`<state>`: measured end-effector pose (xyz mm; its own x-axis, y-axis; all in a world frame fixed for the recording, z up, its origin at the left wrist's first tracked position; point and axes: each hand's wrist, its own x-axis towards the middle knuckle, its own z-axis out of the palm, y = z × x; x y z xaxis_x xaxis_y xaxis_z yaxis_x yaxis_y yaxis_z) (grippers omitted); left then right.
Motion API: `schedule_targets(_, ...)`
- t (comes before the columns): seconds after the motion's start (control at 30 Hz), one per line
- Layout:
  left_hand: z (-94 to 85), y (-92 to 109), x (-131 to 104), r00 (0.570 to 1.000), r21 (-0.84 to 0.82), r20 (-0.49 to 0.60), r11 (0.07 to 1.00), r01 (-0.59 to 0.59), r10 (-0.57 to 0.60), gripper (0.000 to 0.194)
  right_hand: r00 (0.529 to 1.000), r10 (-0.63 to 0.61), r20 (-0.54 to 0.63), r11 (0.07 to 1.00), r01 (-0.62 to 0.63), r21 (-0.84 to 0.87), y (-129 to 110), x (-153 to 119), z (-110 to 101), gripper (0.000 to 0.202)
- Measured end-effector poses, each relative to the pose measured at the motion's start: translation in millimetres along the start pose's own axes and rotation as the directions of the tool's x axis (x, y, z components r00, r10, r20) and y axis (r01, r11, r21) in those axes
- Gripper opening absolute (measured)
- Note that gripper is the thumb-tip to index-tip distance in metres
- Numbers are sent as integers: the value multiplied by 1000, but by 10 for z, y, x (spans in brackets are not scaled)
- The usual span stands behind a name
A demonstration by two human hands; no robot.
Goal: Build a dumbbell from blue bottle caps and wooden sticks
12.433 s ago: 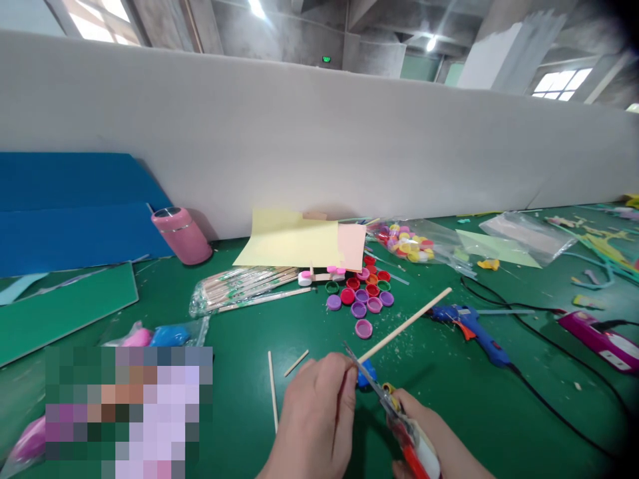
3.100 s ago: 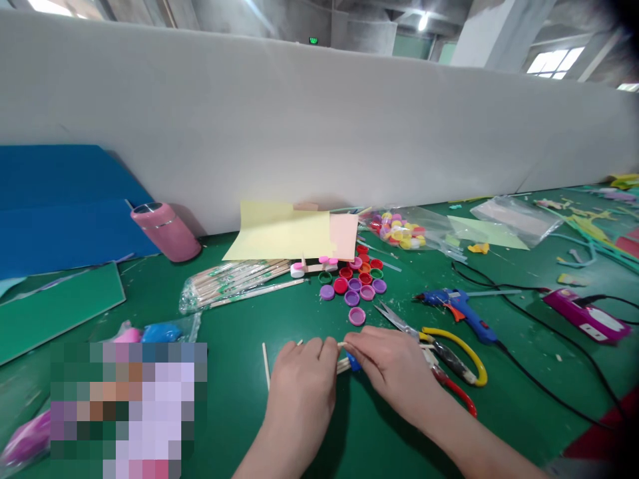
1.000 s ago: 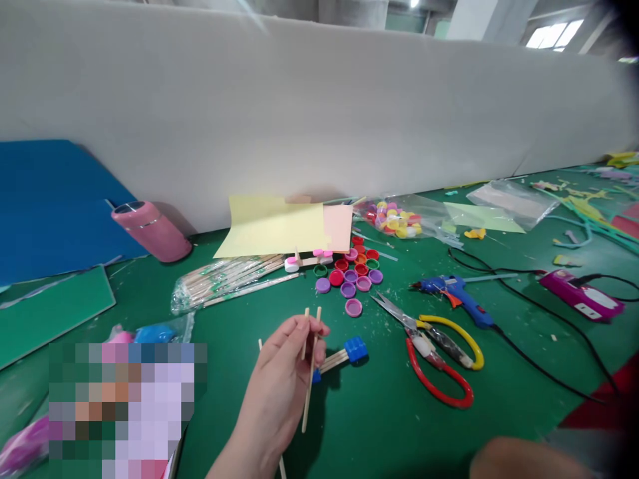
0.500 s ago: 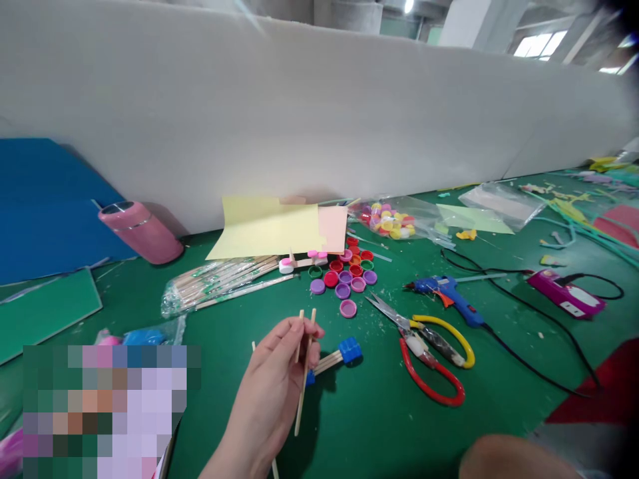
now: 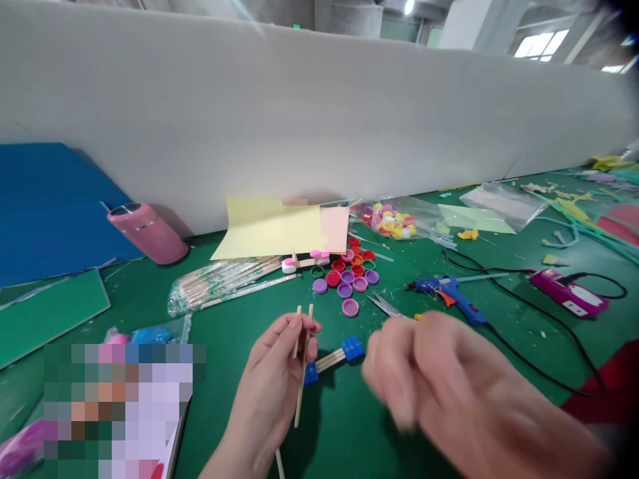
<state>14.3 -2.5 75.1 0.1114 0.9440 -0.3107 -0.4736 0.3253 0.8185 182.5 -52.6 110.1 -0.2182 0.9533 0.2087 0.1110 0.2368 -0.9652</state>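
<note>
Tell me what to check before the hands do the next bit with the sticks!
1. Left hand grips two wooden sticks: ok.
2. Right hand holds nothing: cannot tell, it is blurred.
3. Stick piece with blue caps lies flat on the green table, untouched: ok.
4. Scissors in plain sight: not ok, right hand covers most.
5. Glue gun lies away from both hands: ok.

Bright, even light falls from ceiling lamps and windows far right, leaving soft, faint shadows on the green surface (image 5: pixel 449 412). The right hand (image 5: pixel 449 392) is smeared by motion blur. Wide-angle bending curves the far wall; the right corners darken. A pixelated block masks the near left.
</note>
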Motion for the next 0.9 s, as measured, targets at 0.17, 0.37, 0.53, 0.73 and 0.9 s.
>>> schedule_targets(0.17, -5, -9, 7, 999, 15, 20, 999, -28, 27, 15, 950, 162, -268, 883, -260, -390, 568, -127, -472, 22)
schedule_targets(0.37, 18, -32, 17, 999, 8, 29, 1000, 21, -21, 18, 950, 213, -229, 555, -311, -772, 1123, -538, -878, 36)
schedule_targets(0.53, 22, -37, -1, 997, 7, 54, 999, 54, -55, 18, 911, 341, -234, 451, -376, -809, 1152, -527, -941, 43)
schedule_targets(0.73, 19, -60, -19, 991, 1, 105, 997, 78, -78, 18, 900, 377, -218, 382, -365, -849, 1226, -435, -1038, 30)
schedule_targets(0.9, 26, -74, -13, 987, 32, 154, 998, 52, -56, 18, 897, 358, -261, 472, -415, -778, 1178, -518, -1041, 31)
